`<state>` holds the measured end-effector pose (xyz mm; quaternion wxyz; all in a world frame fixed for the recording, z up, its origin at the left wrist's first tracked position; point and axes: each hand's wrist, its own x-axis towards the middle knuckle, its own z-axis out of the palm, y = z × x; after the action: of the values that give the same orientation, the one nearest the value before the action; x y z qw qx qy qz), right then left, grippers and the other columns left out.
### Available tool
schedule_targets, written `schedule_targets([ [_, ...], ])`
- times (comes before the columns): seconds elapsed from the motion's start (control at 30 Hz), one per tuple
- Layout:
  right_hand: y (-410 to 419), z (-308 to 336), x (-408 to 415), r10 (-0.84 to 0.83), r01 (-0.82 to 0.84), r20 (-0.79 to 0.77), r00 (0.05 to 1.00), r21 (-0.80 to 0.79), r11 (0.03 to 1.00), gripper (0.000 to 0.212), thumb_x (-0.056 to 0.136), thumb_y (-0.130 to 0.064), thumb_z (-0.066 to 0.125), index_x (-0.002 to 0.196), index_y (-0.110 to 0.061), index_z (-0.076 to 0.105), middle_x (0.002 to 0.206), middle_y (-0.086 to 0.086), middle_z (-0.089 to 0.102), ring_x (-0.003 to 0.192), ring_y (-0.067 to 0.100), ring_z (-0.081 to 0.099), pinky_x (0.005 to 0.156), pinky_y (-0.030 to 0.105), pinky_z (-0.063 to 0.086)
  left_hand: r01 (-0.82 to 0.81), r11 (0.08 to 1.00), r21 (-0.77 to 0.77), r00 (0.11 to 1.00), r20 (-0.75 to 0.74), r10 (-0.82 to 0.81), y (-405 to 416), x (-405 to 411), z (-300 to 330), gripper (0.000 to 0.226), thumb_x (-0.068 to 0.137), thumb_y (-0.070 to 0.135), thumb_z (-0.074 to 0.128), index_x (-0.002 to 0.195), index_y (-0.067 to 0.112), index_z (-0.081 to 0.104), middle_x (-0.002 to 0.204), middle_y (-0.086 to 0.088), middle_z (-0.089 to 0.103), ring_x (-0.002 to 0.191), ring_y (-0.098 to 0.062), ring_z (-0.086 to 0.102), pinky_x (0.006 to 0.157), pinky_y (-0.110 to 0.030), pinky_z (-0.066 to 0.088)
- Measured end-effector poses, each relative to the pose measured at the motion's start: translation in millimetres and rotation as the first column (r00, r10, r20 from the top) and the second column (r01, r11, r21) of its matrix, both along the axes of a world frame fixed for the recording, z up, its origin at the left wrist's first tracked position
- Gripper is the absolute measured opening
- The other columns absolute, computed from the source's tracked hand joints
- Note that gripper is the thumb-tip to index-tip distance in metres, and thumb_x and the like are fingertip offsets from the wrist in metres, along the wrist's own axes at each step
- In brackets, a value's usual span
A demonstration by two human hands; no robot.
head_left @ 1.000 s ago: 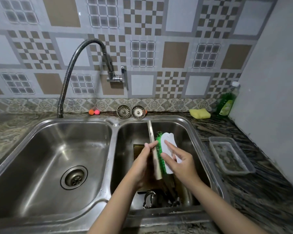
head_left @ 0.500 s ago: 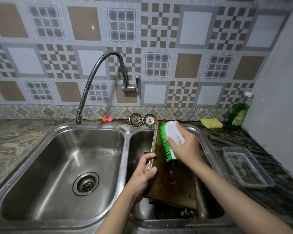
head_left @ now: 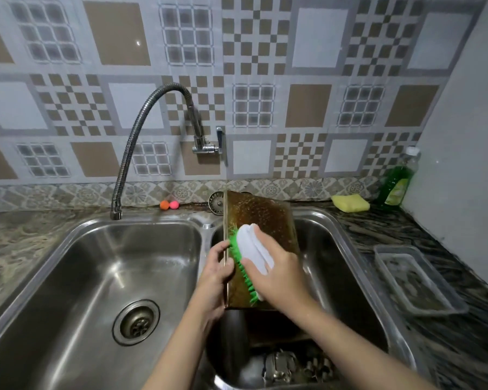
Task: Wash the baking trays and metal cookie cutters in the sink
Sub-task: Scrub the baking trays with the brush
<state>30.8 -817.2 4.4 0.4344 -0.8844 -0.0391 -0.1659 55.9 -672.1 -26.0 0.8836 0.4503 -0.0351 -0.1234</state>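
The baking tray (head_left: 261, 220) is standing on edge over the right sink basin (head_left: 338, 263), now raised higher. The left hand (head_left: 216, 280) is gripping its left rim, fingers curled round. The right hand (head_left: 276, 273), fingers wrapped over the scrub brush (head_left: 251, 258), has moved toward 6 o'clock (scrubbing stroke in progress). Cookie cutters (head_left: 290, 364) are waiting below.

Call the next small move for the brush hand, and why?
Probably sweep the scrub brush up the baking tray toward its far end. The right hand presses the green bristles on the tray's lower half, the left hand grips the left edge and holds it tilted over the right basin, and the upper surface looks brown and speckled.
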Motion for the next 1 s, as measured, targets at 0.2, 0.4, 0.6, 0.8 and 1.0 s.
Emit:
schedule_targets([
  [0.2,-51.8,-40.3,5.1,-0.141,0.144,-0.046,0.989,0.09,0.985,0.063,0.081,-0.035,0.071,0.137,-0.043,0.044,0.122,-0.007,0.065,0.106,0.015,0.065,0.084,0.026,0.052,0.04,0.999,0.031,0.999,0.031,-0.041,21.7,-1.4,0.3,0.045,0.079,0.007,0.065,0.119,0.019,0.048,0.094,-0.01,0.07,0.069,-0.018,0.069,0.056,-0.031,0.057],
  [0.4,-50.7,22.0,68.4,-0.209,0.206,0.006,0.978,0.159,0.966,0.063,0.082,-0.033,0.072,0.139,-0.019,0.047,0.134,0.002,0.058,0.12,0.019,0.054,0.096,0.03,0.046,0.174,0.971,0.161,0.98,0.065,-0.186,-19.1,-12.7,-5.8,0.075,0.058,0.038,0.087,0.119,0.017,0.048,0.099,-0.012,0.066,0.075,-0.018,0.066,0.063,-0.03,0.057],
  [0.6,0.0,-27.4,-33.0,0.09,-0.087,-0.003,0.996,0.217,0.972,0.063,0.077,-0.049,0.064,0.136,-0.04,0.046,0.121,-0.035,0.053,0.111,-0.01,0.054,0.093,0.012,0.042,-0.118,0.984,0.133,0.991,0.075,0.109,3.2,6.2,6.0,0.046,0.074,0.015,0.073,0.114,0.024,0.053,0.102,-0.007,0.07,0.08,-0.016,0.068,0.07,-0.029,0.058],
  [0.8,-58.8,-41.8,-34.1,-0.066,0.102,-0.176,0.982,0.207,0.973,0.065,0.08,-0.028,0.076,0.137,-0.037,0.047,0.135,-0.017,0.051,0.125,0.004,0.047,0.099,0.023,0.044,-0.113,0.972,0.204,0.992,0.085,0.098,19.2,-6.3,6.5,0.042,0.074,0.014,0.061,0.113,0.025,0.053,0.103,-0.004,0.068,0.077,-0.014,0.068,0.061,-0.03,0.058],
  [1.0,-55.7,-8.7,-20.4,0.13,-0.068,-0.193,0.973,0.295,0.953,0.043,0.09,-0.038,0.062,0.126,-0.057,0.048,0.099,-0.028,0.059,0.094,-0.005,0.052,0.088,0.025,0.045,-0.114,0.812,0.572,0.971,0.236,-0.03,5.1,-26.7,0.5,0.034,0.089,0.008,0.056,0.112,0.033,0.054,0.117,-0.004,0.057,0.105,-0.015,0.057,0.097,-0.038,0.047],
])
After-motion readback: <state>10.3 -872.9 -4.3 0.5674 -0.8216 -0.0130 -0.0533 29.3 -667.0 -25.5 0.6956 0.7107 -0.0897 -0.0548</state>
